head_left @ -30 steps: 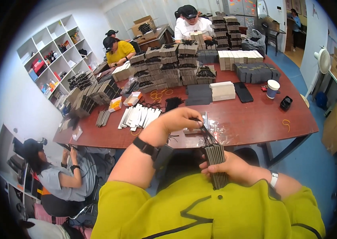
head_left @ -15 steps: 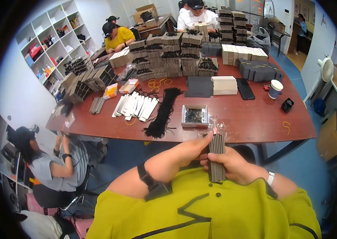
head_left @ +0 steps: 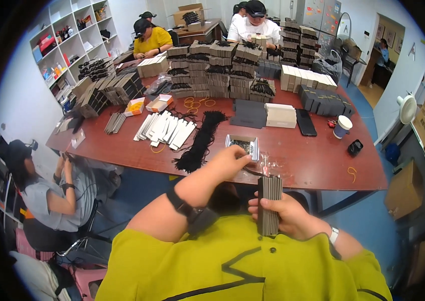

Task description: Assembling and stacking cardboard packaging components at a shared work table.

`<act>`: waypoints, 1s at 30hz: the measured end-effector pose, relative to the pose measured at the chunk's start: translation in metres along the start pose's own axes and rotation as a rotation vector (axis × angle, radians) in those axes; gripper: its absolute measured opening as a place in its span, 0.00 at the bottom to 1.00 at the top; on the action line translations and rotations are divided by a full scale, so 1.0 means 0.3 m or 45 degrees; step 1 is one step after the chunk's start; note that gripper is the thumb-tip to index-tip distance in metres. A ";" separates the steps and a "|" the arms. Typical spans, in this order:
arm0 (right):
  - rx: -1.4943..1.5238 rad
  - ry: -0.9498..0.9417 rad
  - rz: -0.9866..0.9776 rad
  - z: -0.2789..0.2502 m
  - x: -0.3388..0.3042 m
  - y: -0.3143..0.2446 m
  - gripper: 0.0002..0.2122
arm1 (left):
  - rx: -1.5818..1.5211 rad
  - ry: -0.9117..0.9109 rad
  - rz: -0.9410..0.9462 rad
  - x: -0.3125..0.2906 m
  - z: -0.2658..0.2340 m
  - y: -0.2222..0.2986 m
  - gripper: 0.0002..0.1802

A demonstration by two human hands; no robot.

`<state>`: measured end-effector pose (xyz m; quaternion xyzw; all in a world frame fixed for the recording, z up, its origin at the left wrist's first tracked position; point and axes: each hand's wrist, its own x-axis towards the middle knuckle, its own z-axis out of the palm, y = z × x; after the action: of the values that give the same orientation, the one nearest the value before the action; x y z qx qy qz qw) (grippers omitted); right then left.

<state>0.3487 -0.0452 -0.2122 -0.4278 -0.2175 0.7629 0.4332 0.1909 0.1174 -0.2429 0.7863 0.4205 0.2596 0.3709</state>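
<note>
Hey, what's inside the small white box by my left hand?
The white box holds small dark and pale bits, too tiny to identify. Your left hand covers its near-left corner, hiding what's there.

Right of centre, low in the frame, my right hand (head_left: pixel 296 213) grips an upright bundle of grey strips (head_left: pixel 271 190), thumb across its front. To its left, my left hand (head_left: pixel 232 160) overlaps a small white box (head_left: pixel 257 148); whether I pinch the black cord (head_left: pixel 253 172) by my fingertips, I can't tell. Mid-frame lie a black cord heap (head_left: pixel 203 140) and, left of it, white strips (head_left: pixel 164 131).
</note>
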 end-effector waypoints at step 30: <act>0.348 0.050 -0.854 -0.196 0.080 -0.089 0.18 | 0.299 0.640 -0.244 0.178 -0.287 -0.315 0.19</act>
<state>0.4047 -0.0130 -0.2362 -0.2856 -0.2335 0.5920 0.7165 0.1119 0.2296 -0.2628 0.6916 0.5986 0.3596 0.1845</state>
